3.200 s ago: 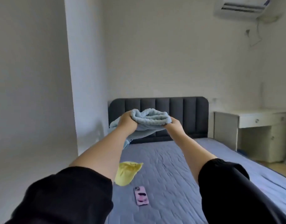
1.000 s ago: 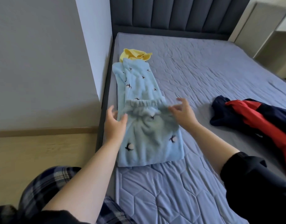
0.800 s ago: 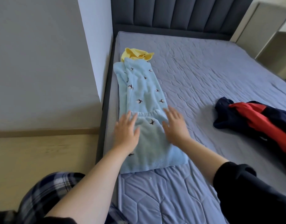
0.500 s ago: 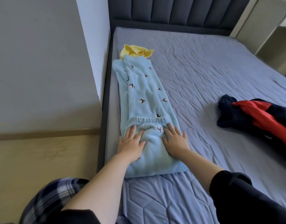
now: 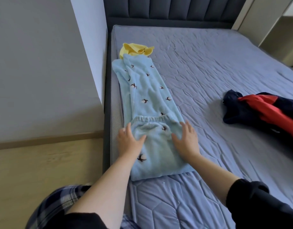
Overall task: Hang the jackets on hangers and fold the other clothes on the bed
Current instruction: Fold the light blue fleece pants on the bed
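Light blue fleece trousers with small dark bird prints lie lengthwise along the left edge of the bed, folded leg on leg, the elastic waistband toward me. My left hand lies flat on the left side of the waist part. On the right side my right hand presses down with straight, spread fingers. A navy and red jacket is crumpled at the bed's right side. A yellow garment peeks out under the far end of the trousers.
A dark padded headboard closes the far end of the bed. A white wall corner and a wooden floor are to the left. A pale cabinet stands at the upper right.
The trousers went from held up in the air to lying on the bed. In the last half second my hands slid apart, from the middle of the waist part toward its sides.
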